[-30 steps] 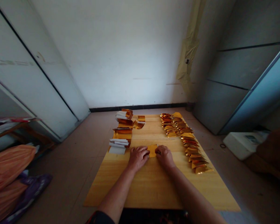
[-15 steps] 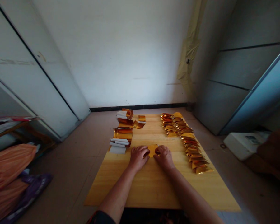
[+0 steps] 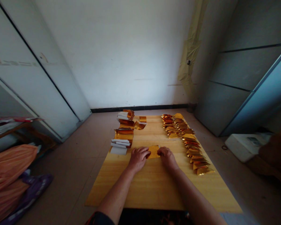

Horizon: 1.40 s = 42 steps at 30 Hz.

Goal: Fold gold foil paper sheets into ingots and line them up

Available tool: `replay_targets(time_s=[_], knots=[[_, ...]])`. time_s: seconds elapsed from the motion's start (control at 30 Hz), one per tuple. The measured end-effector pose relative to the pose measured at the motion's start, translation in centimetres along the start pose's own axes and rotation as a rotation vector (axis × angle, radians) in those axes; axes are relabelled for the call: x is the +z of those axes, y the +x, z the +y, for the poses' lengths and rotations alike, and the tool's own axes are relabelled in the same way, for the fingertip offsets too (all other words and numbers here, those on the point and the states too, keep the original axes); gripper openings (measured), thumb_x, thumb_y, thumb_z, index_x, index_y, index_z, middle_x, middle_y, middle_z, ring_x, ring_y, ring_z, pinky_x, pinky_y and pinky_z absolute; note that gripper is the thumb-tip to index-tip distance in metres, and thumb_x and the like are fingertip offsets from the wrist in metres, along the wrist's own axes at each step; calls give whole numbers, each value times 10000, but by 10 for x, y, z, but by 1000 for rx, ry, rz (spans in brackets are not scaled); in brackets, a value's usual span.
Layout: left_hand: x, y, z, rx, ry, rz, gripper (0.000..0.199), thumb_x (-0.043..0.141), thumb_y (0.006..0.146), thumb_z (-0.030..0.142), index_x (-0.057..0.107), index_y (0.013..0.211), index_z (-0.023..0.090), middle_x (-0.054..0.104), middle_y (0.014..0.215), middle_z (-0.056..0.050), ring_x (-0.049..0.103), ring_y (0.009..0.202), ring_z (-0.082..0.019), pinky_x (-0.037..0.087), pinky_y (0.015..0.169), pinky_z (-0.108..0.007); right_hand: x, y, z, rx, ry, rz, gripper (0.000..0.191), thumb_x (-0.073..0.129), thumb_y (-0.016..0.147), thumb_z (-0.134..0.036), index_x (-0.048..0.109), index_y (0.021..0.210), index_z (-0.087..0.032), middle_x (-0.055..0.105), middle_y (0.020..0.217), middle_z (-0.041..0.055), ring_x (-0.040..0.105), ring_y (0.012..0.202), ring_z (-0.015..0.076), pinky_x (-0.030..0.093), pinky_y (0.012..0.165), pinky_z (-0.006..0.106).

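Observation:
A small sheet of gold foil paper [image 3: 154, 152] lies on the wooden board between my hands. My left hand [image 3: 139, 157] has its fingers curled and closed on the sheet's left edge. At the right edge, my right hand [image 3: 168, 157] pinches the paper with thumb and fingertips. Left of my hands stand stacks of curled gold paper [image 3: 123, 134] and white-backed sheets [image 3: 118, 150]. Along the board's right side run rows of folded gold paper pieces [image 3: 196, 153].
The wooden tabletop [image 3: 154, 190] is in front of me. Two loose gold sheets [image 3: 140, 125] lie near its far left. A white box [image 3: 241, 145] stands on the floor at right. Orange cloth [image 3: 11, 165] and a purple bag [image 3: 35, 187] are at left.
My right hand has shifted slightly right, so more of the gold sheet shows between my hands. My left hand stays nearly in place.

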<state>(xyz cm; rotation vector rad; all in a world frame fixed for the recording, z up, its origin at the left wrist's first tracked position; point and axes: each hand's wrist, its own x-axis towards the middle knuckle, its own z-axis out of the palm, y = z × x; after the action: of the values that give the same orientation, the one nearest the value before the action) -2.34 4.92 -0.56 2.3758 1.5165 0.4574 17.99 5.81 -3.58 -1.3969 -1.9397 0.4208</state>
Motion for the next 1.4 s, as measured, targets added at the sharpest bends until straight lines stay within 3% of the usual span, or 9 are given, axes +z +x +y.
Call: replay_targets(time_s=[0.2,0.83,0.97,1.13,1.4], knots=[[2,-2,-2,53,23,25,328,602,802,320,604,1130,318,541,1340,-13,449,1243,-224,288,1028,-467,-1,-3,-1,-20,-7,16,296,415,685,-22,656,743,-184,668,818,53,572,816,168,424,798,271],[6,-1,-3,37,-7,77,270,428,921,262,623,1104,293,594,1278,-19,470,1221,-172,269,1048,-426,-14,-4,-9,-118,-105,-80,158,568,768,-145,688,847,-209,651,910,36,550,865,161,395,801,265],[8,-2,-5,42,-33,94,238,526,866,289,629,1080,276,589,1282,-31,477,1218,-191,272,1050,-440,-15,0,-4,-174,-103,-87,156,550,823,-154,695,840,-208,664,884,35,560,848,150,389,809,265],[12,-3,-11,46,-95,208,212,529,818,134,672,934,239,661,1134,-31,562,1097,-175,377,986,-379,-15,2,-1,-203,-101,-103,168,527,858,-171,691,834,-197,667,852,38,565,825,149,386,797,263],[12,-1,-13,25,-158,269,202,565,772,120,722,827,234,695,984,-33,600,969,-186,452,910,-352,-14,2,-3,-193,-131,-102,166,531,849,-158,688,821,-203,661,827,35,570,817,146,389,781,247]])
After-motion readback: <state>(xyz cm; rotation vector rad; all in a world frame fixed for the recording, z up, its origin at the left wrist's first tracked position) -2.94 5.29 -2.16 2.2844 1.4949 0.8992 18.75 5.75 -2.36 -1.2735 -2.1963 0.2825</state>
